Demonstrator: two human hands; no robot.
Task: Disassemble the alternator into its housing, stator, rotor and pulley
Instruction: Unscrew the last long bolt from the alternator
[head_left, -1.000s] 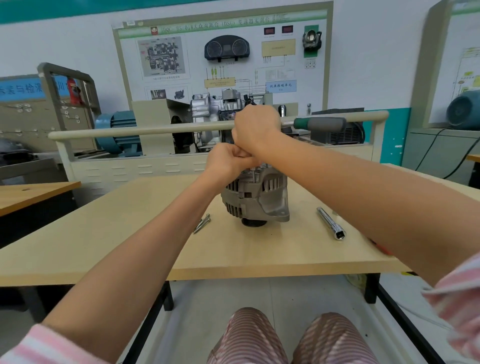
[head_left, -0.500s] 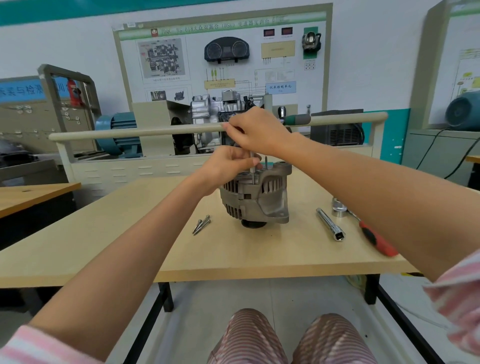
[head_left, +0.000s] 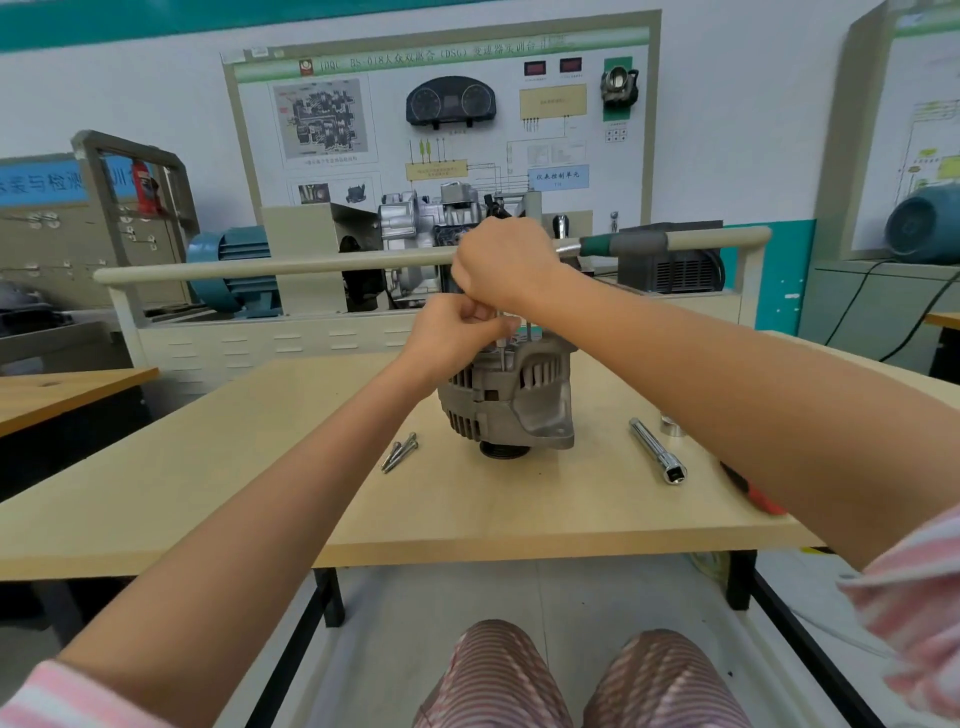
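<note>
Two hands crowd the top of the alternator (head_left: 511, 400) standing on the surface (head_left: 260, 499), the right hand (head_left: 501, 265) gripping a ratchet (head_left: 610, 244) straight above an upright bolt (head_left: 503, 353), the left hand (head_left: 457, 332) pinching that bolt just below

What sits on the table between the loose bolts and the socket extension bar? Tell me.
In the head view, the alternator stands between the loose bolts and the socket extension bar, pulley end down on the table.
</note>
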